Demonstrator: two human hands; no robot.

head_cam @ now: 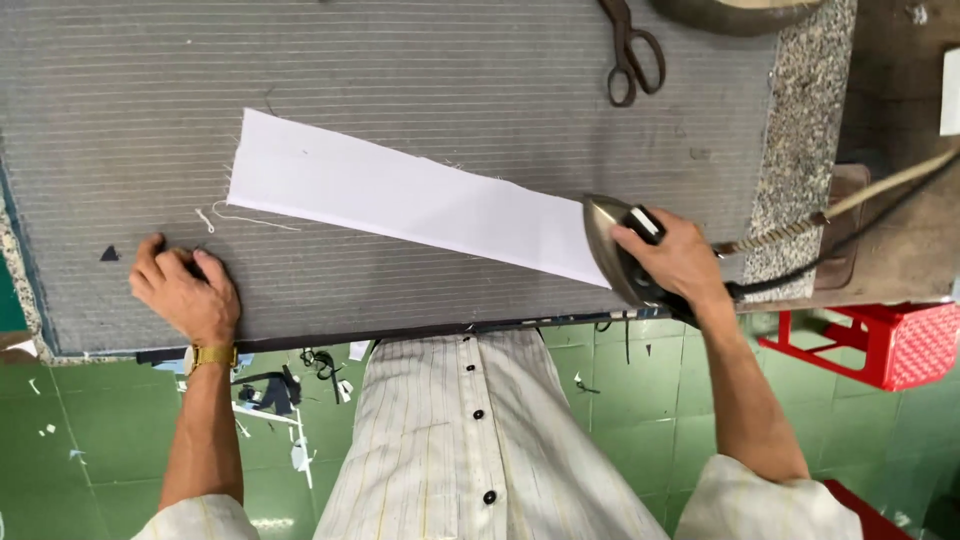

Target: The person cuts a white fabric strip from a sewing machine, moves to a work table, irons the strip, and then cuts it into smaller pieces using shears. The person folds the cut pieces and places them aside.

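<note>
A long white strip of fabric [400, 195] lies slanted across a grey striped padded ironing table [450, 80]. My right hand [675, 255] grips the handle of a metal iron [610, 250] that rests on the strip's right end. My left hand [185, 290] lies knuckles up on the table near its front edge, left of the strip and apart from it, fingers curled with something small and dark under them. A gold watch sits on that wrist. A loose white thread [235, 218] trails off the strip's left end.
Dark scissors [630, 55] lie at the table's far edge. A braided cord and a black cable [830, 215] run right from the iron over a speckled stone border [800, 130]. A red plastic stool [890, 340] stands on the green tiled floor, littered with scraps.
</note>
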